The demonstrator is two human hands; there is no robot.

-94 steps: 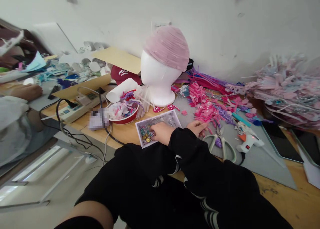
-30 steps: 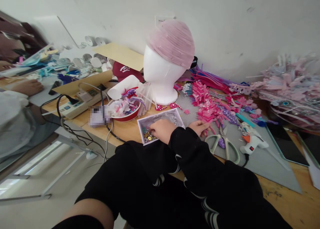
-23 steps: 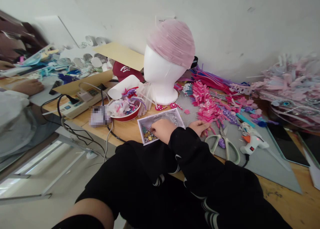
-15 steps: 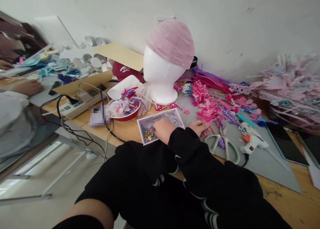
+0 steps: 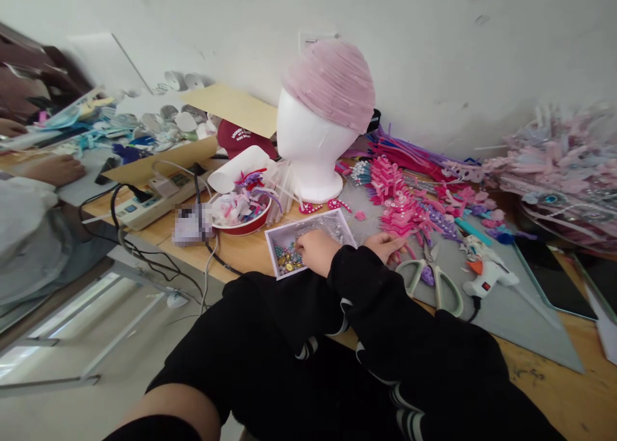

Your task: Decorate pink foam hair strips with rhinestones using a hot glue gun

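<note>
My left hand (image 5: 317,249) reaches into a shallow white box (image 5: 270,254) of beads, its fingers pressed together among them; what they pinch, if anything, is too small to tell. Gold and bluish beads (image 5: 288,261) lie at the box's left side. To the right of the box, my right hand (image 5: 385,245) has its thumb and fingers closed on a pink piece (image 5: 396,256) at the edge of the grey mat. Stacked pink felt shapes (image 5: 402,213) lie just behind it, and open scissors (image 5: 436,277) rest to its right.
A white mannequin head (image 5: 308,145) in a pink cap stands behind the box. Left are a red-rimmed bowl (image 5: 255,225) and a power strip (image 5: 154,203) with cables. Right are a glue gun (image 5: 489,275) and a phone (image 5: 549,277). Another person's hand (image 5: 58,169) rests far left.
</note>
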